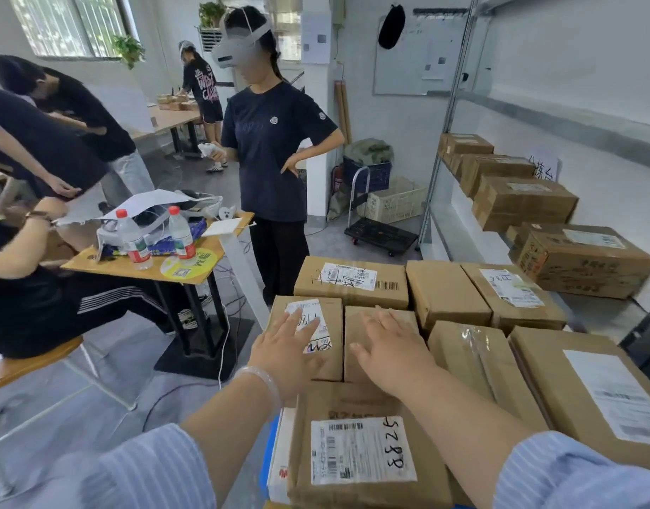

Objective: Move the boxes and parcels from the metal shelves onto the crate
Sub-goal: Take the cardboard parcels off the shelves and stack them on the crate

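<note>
Left hand (290, 349) & right hand (391, 347) spread flat on two small cartons (356, 358) — press both flush w/ neighbours, edges aligned.

Two water bottles (134, 239) on small table (132, 268); whiteboard (419, 53) behind.

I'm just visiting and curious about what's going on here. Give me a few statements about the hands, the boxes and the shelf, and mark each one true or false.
1. The left hand lies flat on a small box with a white label. True.
2. The right hand is lifting a water bottle. False: it rests open on a plain box; the bottles stand on a side table.
3. Boxes remain on the metal shelf. True.
4. The nearest box has no label. False: its label has handwritten numbers.
5. Both hands are closed into fists. False: the fingers are spread.
</note>
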`<action>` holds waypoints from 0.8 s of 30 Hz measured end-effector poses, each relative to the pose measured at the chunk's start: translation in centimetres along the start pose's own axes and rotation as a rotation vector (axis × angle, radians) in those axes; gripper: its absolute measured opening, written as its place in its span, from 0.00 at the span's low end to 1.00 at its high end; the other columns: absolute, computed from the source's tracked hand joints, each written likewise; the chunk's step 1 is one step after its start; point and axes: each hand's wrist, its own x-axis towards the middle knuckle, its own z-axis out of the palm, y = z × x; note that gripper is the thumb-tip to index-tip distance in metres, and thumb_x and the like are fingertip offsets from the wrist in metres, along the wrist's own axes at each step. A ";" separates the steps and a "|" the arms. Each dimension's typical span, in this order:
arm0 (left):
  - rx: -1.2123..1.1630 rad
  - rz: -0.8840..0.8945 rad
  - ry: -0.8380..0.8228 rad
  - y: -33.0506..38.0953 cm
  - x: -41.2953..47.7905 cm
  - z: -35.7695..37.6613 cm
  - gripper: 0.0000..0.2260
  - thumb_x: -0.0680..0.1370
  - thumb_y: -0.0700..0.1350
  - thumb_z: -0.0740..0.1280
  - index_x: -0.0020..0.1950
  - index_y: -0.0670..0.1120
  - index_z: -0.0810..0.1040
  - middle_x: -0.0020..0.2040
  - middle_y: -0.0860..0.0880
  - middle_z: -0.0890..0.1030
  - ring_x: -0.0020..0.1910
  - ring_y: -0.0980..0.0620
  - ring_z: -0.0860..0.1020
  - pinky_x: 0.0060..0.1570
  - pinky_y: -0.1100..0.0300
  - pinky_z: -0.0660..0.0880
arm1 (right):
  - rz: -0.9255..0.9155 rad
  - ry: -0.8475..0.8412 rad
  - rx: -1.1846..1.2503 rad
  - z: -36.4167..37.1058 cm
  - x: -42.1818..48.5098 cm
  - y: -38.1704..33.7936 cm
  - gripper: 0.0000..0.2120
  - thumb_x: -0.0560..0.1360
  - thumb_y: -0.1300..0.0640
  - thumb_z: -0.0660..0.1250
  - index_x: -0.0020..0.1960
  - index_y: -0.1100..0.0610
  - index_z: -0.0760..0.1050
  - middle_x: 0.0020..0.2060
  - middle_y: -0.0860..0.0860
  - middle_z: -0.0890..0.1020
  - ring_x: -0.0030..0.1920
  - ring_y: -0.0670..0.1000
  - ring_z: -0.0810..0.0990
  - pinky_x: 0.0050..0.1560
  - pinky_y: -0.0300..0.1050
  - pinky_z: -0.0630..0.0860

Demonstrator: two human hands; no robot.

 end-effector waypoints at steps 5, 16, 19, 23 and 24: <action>0.016 0.086 0.013 -2.4 7.4 -0.4 0.28 0.80 0.62 0.53 0.78 0.56 0.53 0.79 0.53 0.51 0.77 0.51 0.46 0.74 0.49 0.50 | 0.102 0.021 -0.024 0.2 5.9 0.8 0.30 0.80 0.39 0.50 0.79 0.49 0.49 0.78 0.51 0.53 0.77 0.52 0.49 0.76 0.55 0.46; 0.082 0.205 -0.089 -1.9 15.1 2.1 0.28 0.79 0.63 0.49 0.78 0.57 0.52 0.79 0.54 0.49 0.77 0.51 0.45 0.73 0.43 0.44 | 0.159 -0.032 -0.037 2.4 10.5 2.7 0.32 0.79 0.37 0.48 0.79 0.49 0.47 0.79 0.47 0.46 0.77 0.50 0.43 0.75 0.55 0.42; 0.087 0.186 -0.098 -1.5 15.0 2.5 0.29 0.79 0.63 0.49 0.78 0.55 0.49 0.79 0.55 0.47 0.77 0.52 0.44 0.73 0.43 0.42 | 0.164 -0.046 -0.035 2.7 10.7 3.1 0.33 0.79 0.36 0.47 0.79 0.49 0.46 0.79 0.46 0.46 0.77 0.49 0.41 0.75 0.56 0.41; 0.078 0.179 -0.085 -0.9 14.5 2.5 0.30 0.79 0.64 0.49 0.78 0.56 0.49 0.79 0.55 0.48 0.77 0.52 0.45 0.73 0.43 0.43 | 0.172 -0.045 -0.040 2.4 10.8 3.4 0.33 0.79 0.36 0.47 0.79 0.49 0.47 0.79 0.47 0.47 0.77 0.49 0.42 0.76 0.57 0.42; 0.082 0.177 -0.087 -0.8 14.5 2.4 0.30 0.79 0.64 0.49 0.78 0.56 0.49 0.79 0.55 0.48 0.77 0.52 0.45 0.73 0.43 0.43 | 0.171 -0.046 -0.037 2.4 10.8 3.3 0.33 0.79 0.36 0.48 0.79 0.49 0.47 0.79 0.47 0.47 0.77 0.49 0.42 0.76 0.57 0.42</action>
